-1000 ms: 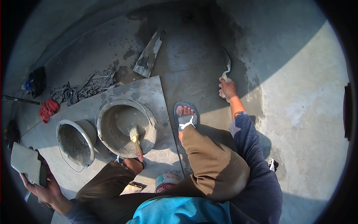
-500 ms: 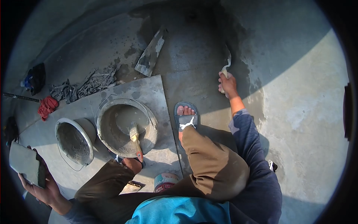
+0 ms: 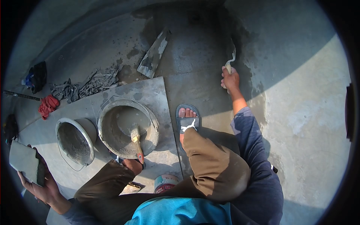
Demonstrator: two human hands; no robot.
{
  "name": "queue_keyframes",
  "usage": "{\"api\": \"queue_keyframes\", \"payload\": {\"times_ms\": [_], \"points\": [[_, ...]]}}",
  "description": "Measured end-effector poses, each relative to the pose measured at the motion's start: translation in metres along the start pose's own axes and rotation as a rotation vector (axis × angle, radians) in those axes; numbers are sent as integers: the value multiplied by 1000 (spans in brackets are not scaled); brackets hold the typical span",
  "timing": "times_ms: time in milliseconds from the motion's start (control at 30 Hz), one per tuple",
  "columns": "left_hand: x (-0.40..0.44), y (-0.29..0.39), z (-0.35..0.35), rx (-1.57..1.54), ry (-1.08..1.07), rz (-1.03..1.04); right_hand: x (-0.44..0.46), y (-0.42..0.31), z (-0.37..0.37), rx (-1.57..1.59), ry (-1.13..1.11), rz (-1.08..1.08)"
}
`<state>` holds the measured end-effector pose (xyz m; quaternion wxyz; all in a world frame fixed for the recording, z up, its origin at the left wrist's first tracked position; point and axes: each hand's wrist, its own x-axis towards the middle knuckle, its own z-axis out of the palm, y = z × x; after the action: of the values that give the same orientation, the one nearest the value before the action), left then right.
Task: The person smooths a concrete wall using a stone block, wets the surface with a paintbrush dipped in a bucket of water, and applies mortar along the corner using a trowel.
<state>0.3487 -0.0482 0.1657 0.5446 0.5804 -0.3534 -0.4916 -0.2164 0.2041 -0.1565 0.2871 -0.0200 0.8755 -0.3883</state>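
My right hand [image 3: 230, 79] is wrapped round the pale handle of a trowel [image 3: 233, 56]. The trowel's bent metal neck shows clearly, while its blade is seen nearly edge-on in the shade by the wet lower part of the wall. At the far left, my left hand [image 3: 47, 185] grips a grey, flat rectangular block [image 3: 25, 162] from beneath and the side; I cannot make out its material. Nearest to that hand is a smaller bucket [image 3: 90, 131] tipped towards me. Beside it, a larger bucket [image 3: 152, 140] holds greyish liquid, with a paintbrush [image 3: 135, 138] resting against its inside.
A board [image 3: 159, 97] lies under the buckets. Beyond it are a flat mortar-smeared piece [image 3: 153, 54], crumpled grey cloth [image 3: 93, 84], a red cloth [image 3: 48, 107] and a dark bag [image 3: 36, 77]. A paint tin [image 3: 165, 182] stands between my legs. The concrete wall [image 3: 303, 112] rises on the right.
My right hand and the trowel have shifted slightly forward and to the right along the wall. My left hand keeps its hold on the block, almost unmoved.
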Motion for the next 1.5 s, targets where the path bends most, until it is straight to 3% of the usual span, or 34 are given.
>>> {"api": "queue_keyframes", "payload": {"times_ms": [100,233,433,600,767,833,900,967,1100,1500], "points": [[6,-2,-12,-2,-72,20,14,3,6,17,-49,138],[8,-7,-5,8,-21,50,35,-4,8,-55,-27,127],[8,-5,-3,-6,-33,27,28,-22,-8,103,21,38],[-9,-5,17,51,140,68,-3,-18,-37,203,8,-55],[-7,0,6,-2,56,41,-50,5,-46,234,56,-88],[-3,-1,-8,-23,-6,39,-72,15,-38,221,220,-217],[2,-2,-17,-30,-112,27,-78,17,-34,221,227,-210],[-3,-1,-8,-20,-103,17,-68,13,-28,164,56,-81],[-9,-2,4,1,-54,20,-27,18,-17,106,-30,-48],[-27,2,23,-1,54,19,-83,66,-42,239,152,-92]]}}
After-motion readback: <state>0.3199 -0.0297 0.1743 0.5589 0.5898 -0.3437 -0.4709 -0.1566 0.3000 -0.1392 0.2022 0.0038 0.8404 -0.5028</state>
